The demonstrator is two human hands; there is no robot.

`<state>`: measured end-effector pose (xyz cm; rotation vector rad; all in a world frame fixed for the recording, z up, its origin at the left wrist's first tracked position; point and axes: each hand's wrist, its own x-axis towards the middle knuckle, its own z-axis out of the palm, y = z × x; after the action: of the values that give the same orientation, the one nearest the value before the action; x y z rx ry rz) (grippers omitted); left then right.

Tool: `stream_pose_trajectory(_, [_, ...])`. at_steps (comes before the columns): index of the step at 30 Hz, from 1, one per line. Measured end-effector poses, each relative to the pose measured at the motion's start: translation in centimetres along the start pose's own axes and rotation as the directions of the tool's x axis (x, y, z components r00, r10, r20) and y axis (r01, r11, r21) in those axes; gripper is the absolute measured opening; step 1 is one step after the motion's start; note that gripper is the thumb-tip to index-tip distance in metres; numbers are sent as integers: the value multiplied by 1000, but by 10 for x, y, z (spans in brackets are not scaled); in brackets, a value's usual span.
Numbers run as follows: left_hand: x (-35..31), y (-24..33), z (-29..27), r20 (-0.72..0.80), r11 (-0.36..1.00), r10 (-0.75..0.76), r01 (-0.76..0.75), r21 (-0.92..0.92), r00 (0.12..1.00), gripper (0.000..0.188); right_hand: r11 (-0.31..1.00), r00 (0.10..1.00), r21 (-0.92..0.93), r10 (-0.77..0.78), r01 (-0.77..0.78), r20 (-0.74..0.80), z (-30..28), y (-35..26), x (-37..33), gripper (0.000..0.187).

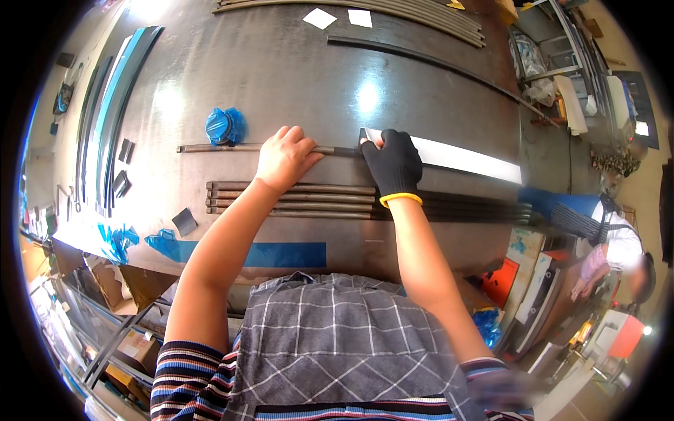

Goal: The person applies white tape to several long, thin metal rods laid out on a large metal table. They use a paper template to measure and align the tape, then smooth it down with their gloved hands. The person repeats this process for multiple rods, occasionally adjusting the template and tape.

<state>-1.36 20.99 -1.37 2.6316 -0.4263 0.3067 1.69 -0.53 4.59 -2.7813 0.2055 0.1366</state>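
My bare left hand [286, 158] is closed over a long thin metal bar [235, 148], which lies crosswise on the metal table. Its left half is brownish; beyond my hand it turns darker. My right hand [394, 163], in a black glove with a yellow cuff, has thumb and fingers pinched at the left end of a long white strip [467, 156] with dark edges. The darker bar reaches this same spot, and my glove hides how the two meet. Behind the bar, left of my left hand, sits a round thing wrapped in blue film [225, 126].
Several similar bars [291, 199] lie side by side nearer me. Blue film [288, 254] lies along the table's front edge. Long strips [130, 105] rest at the left; more bars [372, 10], a single dark bar [428, 62] and white cards lie farther back. Another person [618, 238] is at the right.
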Motion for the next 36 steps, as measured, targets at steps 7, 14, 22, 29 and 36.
stream_pose_trajectory(7, [-1,1,0,0,1000,0,0,3,1000,18,965,928,-200,-226,171,-298,20,15,6,39])
stream_pose_trajectory(14, [-1,-1,1,-3,1000,-1,1,1,1000,18,864,892,-413,-398,287,-213,21,-11,38,42])
stream_pose_trajectory(22, [-1,0,2,9,1000,-5,5,-17,1000,20,875,826,-339,-454,344,-334,40,6,52,45])
stream_pose_trajectory(29, [-5,1,-1,46,999,-44,44,0,998,20,860,795,-306,-499,407,-345,53,14,48,53])
stream_pose_trajectory(36, [-11,3,-25,-133,971,-84,51,-232,988,36,918,790,53,-308,394,-530,47,55,68,51])
